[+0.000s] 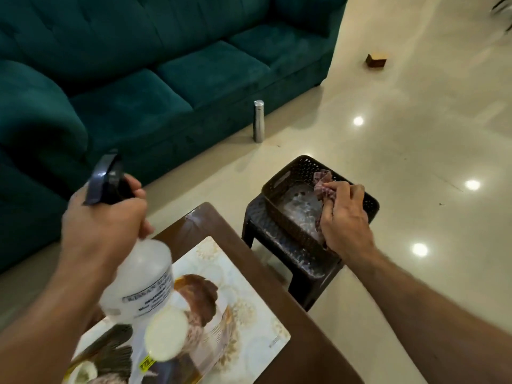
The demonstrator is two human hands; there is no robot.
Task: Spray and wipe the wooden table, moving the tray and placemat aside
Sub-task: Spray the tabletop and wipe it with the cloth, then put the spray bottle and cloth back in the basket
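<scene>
My left hand [104,217] grips the neck of a white spray bottle [144,281] with a dark trigger head, held tilted over the patterned placemat [243,322]. The placemat lies on the brown wooden table [299,342], near its far corner. My right hand [345,217] holds a reddish checked cloth [321,181] inside a dark perforated tray [293,173]. The tray rests on a dark plastic stool [310,270] just right of the table.
A teal sofa [155,73] fills the left and back. A steel bottle [258,120] stands on the glossy cream floor [415,134] in front of it. A small brown box [375,61] lies farther back on the floor.
</scene>
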